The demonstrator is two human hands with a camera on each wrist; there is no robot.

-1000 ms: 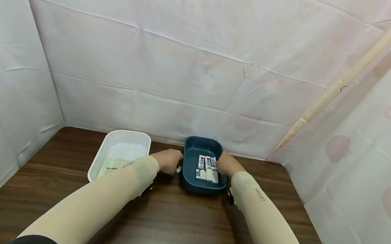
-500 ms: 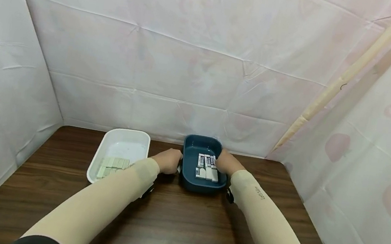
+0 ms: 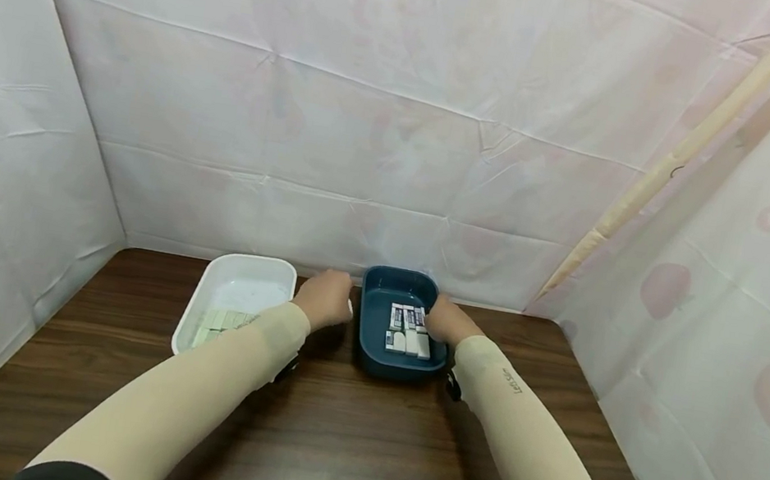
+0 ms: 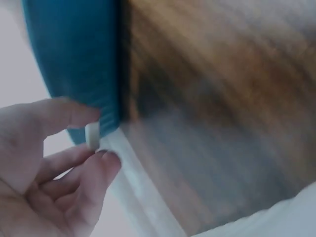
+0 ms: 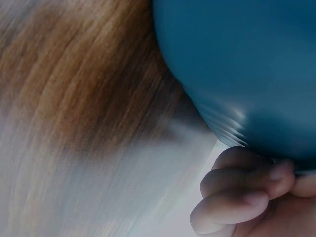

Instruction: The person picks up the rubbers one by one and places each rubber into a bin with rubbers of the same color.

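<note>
Left hand (image 3: 325, 298) | I am pinching a small white piece (image 4: 92, 135) beside blue tray (image 3: 368, 354) | right hand (image 3: 443, 321) | fingers curling on tray rim

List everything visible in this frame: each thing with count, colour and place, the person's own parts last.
Rectangular blue plastic tray: one, table centre, far edge.
Sleeved erasers: several, white with dark wrappers, in the blue tray.
Rectangular white plastic tray: one, left of the blue tray.
Bare erasers: a row, pale, in the white tray.
Small white piece: one, pinched.
Wooden table: one, dark brown.
Left hand: pinches the small white piece.
Right hand: grips the blue tray's right rim.
</note>
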